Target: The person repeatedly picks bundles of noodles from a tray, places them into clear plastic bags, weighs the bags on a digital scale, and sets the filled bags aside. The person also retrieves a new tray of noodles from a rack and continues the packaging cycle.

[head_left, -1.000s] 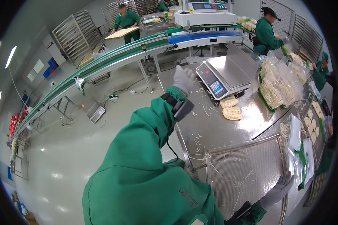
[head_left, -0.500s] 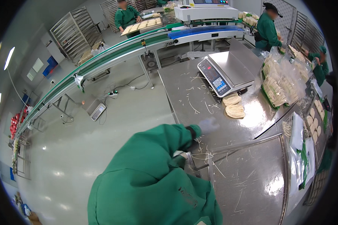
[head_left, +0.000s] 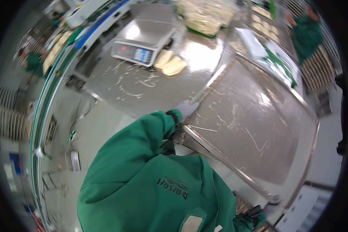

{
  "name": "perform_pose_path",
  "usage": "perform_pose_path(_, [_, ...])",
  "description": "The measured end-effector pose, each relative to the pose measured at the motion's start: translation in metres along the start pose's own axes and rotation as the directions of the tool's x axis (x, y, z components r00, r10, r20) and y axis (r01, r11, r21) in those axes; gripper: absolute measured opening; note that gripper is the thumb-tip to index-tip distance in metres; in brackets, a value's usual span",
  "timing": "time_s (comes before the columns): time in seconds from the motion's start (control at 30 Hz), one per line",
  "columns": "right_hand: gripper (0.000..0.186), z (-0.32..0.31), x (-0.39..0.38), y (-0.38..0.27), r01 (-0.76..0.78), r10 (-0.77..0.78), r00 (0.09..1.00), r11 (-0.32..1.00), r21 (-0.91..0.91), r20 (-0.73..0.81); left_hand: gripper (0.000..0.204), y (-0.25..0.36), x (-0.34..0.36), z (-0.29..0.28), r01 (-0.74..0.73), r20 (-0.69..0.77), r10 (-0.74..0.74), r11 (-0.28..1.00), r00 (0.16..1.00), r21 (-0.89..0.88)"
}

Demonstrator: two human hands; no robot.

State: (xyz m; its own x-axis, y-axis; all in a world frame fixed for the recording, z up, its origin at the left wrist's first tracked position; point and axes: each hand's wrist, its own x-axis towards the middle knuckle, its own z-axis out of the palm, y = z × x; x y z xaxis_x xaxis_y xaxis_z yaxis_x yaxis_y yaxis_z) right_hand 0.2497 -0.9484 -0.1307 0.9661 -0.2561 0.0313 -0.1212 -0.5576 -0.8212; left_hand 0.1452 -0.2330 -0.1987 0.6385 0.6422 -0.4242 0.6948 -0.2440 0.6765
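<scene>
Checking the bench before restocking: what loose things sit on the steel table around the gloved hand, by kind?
Flat bread pieces: 2
Weighing scale: 1
Wire mesh tray, its edge touched by the left hand: 1
Total: 4

The person wears a loose bright green work jacket (head_left: 150, 185) of smooth fabric, with long sleeves that crease at the elbow. The left sleeve ends in a ribbed green knit cuff (head_left: 176, 115), and a thin white glove covers the left hand (head_left: 187, 108). Dark lettering is printed across the chest, above a pale rectangular patch (head_left: 192, 223).
</scene>
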Motion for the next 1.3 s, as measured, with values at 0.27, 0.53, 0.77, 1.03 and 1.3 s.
perform_pose_path(0.27, [0.044, 0.014, -0.120, -0.300, 0.399, -0.287, 0.917, 0.666, 0.630, -0.277, 0.064, -0.008, -0.013, 0.139, -0.379, 0.367, 0.520, 0.838, 0.771, -0.392])
perform_pose_path(0.53, [0.052, -0.036, -0.271, -0.446, 0.687, -0.595, 0.725, 0.592, 0.422, -0.346, 0.060, -0.031, -0.137, 0.171, 0.555, 0.873, 0.285, 0.683, 0.395, -0.474])
perform_pose_path(0.77, [0.066, -0.066, -0.513, -0.352, 0.388, -0.108, 0.448, 0.918, 0.084, -0.887, 0.054, 0.036, -0.136, 0.133, 0.534, 0.959, 0.119, 0.810, 0.257, -0.244])
perform_pose_path(1.03, [0.040, 0.020, -0.724, -0.091, 0.261, 0.756, -0.158, 0.652, 0.712, -0.635, 0.034, 0.152, -0.226, 0.237, -0.395, 0.830, 0.536, 0.803, 0.150, -0.447])
perform_pose_path(1.3, [0.037, 0.134, -0.749, -0.010, 0.439, 0.784, -0.507, 0.592, 0.675, -0.358, 0.040, 0.160, -0.257, 0.322, -0.773, 0.953, 0.283, 0.627, 0.106, -0.100])
